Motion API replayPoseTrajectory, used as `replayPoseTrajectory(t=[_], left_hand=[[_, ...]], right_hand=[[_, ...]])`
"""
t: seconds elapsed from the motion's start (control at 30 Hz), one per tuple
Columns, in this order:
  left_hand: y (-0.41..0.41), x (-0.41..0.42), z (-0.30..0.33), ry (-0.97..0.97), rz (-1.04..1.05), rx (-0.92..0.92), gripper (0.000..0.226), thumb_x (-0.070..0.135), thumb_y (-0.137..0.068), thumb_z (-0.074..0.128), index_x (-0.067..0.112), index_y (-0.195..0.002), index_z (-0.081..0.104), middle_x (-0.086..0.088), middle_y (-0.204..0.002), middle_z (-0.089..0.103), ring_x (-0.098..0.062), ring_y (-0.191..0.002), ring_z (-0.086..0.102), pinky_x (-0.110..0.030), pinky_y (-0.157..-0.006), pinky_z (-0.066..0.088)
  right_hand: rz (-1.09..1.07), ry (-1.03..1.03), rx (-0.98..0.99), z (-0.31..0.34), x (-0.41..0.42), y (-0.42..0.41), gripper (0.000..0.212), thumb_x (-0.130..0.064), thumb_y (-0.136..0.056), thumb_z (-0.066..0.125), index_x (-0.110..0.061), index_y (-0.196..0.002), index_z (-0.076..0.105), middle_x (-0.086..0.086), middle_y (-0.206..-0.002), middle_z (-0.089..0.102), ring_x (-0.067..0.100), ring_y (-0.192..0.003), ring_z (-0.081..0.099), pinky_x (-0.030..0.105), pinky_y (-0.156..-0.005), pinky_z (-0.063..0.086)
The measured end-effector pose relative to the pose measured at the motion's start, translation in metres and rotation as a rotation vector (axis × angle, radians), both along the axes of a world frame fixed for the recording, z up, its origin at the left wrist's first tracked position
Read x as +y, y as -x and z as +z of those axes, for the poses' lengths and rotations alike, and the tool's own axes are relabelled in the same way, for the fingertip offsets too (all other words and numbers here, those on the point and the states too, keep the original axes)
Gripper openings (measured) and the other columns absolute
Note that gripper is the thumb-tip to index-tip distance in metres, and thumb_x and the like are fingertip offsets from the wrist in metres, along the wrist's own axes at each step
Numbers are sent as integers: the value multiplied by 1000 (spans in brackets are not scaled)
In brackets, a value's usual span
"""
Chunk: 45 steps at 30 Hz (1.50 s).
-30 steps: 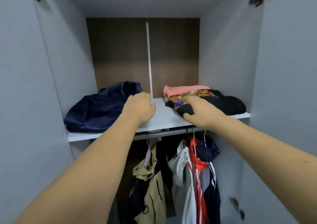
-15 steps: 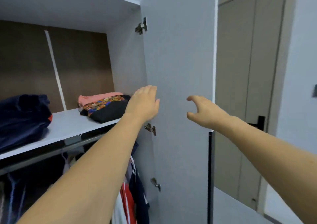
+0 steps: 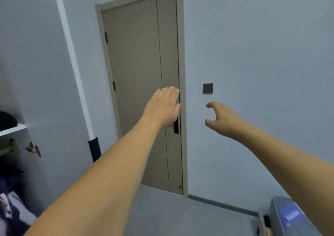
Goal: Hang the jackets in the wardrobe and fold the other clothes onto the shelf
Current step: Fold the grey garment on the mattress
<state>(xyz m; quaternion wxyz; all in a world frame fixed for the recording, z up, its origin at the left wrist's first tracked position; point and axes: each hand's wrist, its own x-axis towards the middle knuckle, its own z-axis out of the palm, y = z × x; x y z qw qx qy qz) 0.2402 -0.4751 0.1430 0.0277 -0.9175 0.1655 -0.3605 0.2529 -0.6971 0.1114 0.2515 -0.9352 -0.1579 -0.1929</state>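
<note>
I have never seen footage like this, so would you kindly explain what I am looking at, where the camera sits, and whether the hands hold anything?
There is no machine here: a person wears a wide-angle camera on the head, so you see their own two bare arms reaching forward. The left hand is flat with its fingers together, and the right hand is loosely curled; both are empty. The task is putting clothes away in a wardrobe, but the view faces a closed beige room door and a dark wall switch. Only the wardrobe's right edge shows at far left: its open wardrobe door, a bit of shelf with something dark on it, and blurred hanging clothes below.
</note>
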Motion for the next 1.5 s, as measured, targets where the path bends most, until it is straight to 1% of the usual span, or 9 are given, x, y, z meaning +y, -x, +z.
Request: replayPoseTrajectory(t=[0.27, 0.53, 0.67, 0.8, 0.83, 0.93, 1.17, 1.33, 1.5], left_hand=[[-138, -159, -48, 31, -256, 123, 53, 31, -102, 42, 8, -148, 33, -7, -152, 37, -25, -137, 35, -35, -114, 22], [-250, -360, -107, 19, -572, 299, 52, 30, -102, 40, 8, -148, 33, -8, -153, 36, -26, -139, 35, -36, -116, 23], [-259, -474, -135, -11, -749, 370, 51, 28, -102, 41, 7, -148, 33, -8, -153, 36, -26, -138, 35, -35, -115, 23], [-254, -578, -161, -45, -907, 393, 52, 27, -101, 42, 7, -148, 34, -9, -153, 36, -26, -138, 35, -35, -114, 22], [-253, -601, -169, -58, -934, 400, 52, 27, -101, 42, 7, -148, 33, -9, -154, 35, -26, -138, 34, -35, -115, 22], [-252, -664, -190, -110, -990, 440, 53, 28, -102, 41, 7, -149, 32, -9, -156, 33, -26, -140, 32, -35, -116, 20], [-272, -797, -242, -253, -1077, 539, 55, 28, -101, 41, 9, -151, 30, -9, -158, 28, -26, -143, 28, -37, -118, 21], [-296, -908, -323, -350, -1137, 659, 56, 26, -100, 44, 8, -151, 30, -11, -158, 28, -27, -143, 28, -37, -118, 21], [-309, -1023, -472, -430, -1209, 826, 53, 23, -98, 48, 7, -146, 38, -11, -151, 37, -27, -137, 37, -33, -114, 27]], right_hand=[[-283, -15, 88, -45, -157, -70, 61, -32, -88, 55, -22, -145, 35, -1, -151, 36, 21, -134, 40, 38, -104, 38], [-644, -46, 210, -94, -323, -99, 62, -31, -89, 56, -21, -146, 34, 1, -152, 36, 23, -133, 42, 37, -103, 40], [-800, -77, 291, -123, -410, -77, 62, -28, -89, 56, -18, -147, 34, 3, -153, 35, 23, -135, 40, 36, -105, 37], [-939, -128, 322, -153, -490, -50, 61, -26, -91, 56, -17, -147, 34, 5, -152, 36, 25, -120, 52, 28, -87, 40], [-962, -137, 332, -160, -509, -44, 61, -26, -91, 56, -17, -147, 34, 5, -153, 35, 25, -118, 54, 28, -87, 40], [-1041, -198, 360, -182, -563, -25, 62, -27, -90, 57, -16, -148, 35, 8, -152, 37, 24, -119, 54, 34, -97, 42], [-1218, -317, 429, -244, -672, -10, 57, -26, -90, 59, -10, -142, 42, 13, -145, 44, 30, -129, 46, 40, -103, 41], [-1350, -360, 480, -325, -761, -26, 58, -29, -91, 58, -9, -143, 41, 14, -147, 43, 31, -131, 45, 39, -103, 41], [-1463, -375, 560, -460, -860, -53, 55, -25, -91, 57, -8, -141, 41, 12, -144, 45, 30, -129, 45, 38, -102, 39]])
